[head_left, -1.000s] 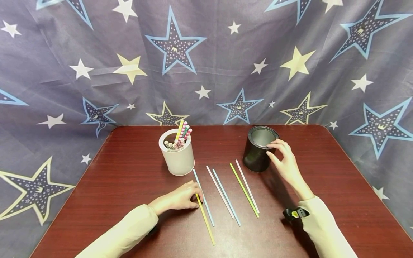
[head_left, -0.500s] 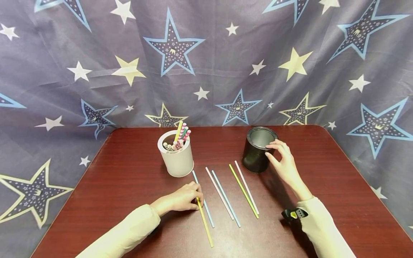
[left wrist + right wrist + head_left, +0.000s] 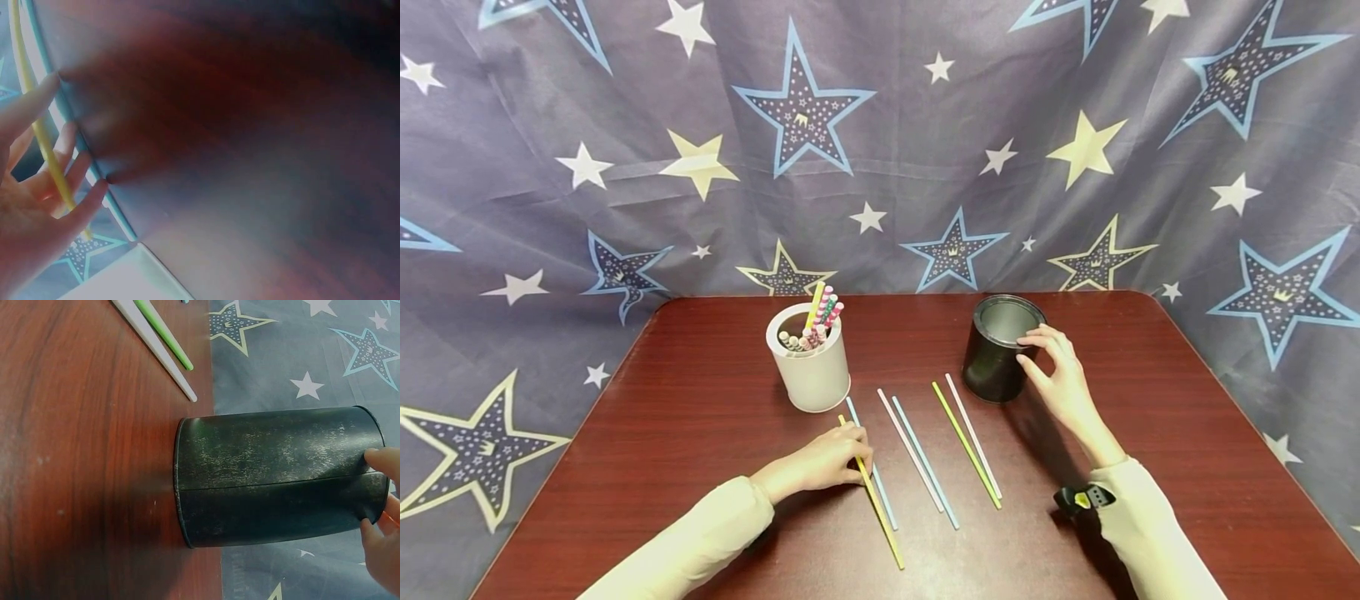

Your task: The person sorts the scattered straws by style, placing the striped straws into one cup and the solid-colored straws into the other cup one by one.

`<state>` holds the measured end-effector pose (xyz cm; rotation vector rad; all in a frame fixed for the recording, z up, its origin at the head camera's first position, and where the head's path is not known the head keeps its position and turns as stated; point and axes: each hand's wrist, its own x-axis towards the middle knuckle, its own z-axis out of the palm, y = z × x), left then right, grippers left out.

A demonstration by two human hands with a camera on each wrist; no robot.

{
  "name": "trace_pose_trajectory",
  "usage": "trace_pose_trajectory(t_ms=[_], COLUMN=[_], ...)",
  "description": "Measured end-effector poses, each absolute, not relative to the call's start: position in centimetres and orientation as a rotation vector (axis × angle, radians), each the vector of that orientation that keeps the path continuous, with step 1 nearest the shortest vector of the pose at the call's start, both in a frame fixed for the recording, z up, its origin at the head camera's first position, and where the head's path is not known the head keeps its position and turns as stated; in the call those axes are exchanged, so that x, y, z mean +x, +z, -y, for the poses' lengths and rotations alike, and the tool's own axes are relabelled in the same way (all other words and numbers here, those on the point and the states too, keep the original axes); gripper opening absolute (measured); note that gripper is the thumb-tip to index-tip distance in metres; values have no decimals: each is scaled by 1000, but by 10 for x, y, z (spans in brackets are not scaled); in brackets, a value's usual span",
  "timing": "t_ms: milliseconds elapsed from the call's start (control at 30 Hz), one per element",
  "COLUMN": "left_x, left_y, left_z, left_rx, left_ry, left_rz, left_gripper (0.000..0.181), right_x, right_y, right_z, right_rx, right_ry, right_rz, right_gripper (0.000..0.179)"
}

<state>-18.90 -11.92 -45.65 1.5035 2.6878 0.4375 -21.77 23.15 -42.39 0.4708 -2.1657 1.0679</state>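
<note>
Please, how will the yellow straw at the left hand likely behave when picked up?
The yellow straw is probably light, being so thin beside the left hand. It looks fairly stiff, since it runs straight in the head view. Its slim, even shape suggests it might roll on the table.

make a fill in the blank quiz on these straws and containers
The left hand grips a thin straw coloured ____.
The right hand touches a cylindrical container coloured ____.
Patterned straws sit in the other cylindrical container, coloured ____.
Besides the gripped one, ____ plain straws lie on the reddish-brown table.
yellow; black; white; five
</note>
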Motion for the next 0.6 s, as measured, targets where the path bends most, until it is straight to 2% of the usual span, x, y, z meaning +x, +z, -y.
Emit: trace_pose_trajectory(t_ms=[367, 600], left_x=[-191, -189], left_y=[-455, -445], left_z=[117, 112], left_rx=[1466, 1280], left_ry=[797, 958], left_rz=[-2622, -2650], left_gripper=[9, 13], right_x=[-218, -218], right_y=[-425, -424], right_z=[-232, -232], right_rx=[475, 482], right_ry=[1070, 1060], right_rz=[2161, 2158], right_gripper=[27, 28])
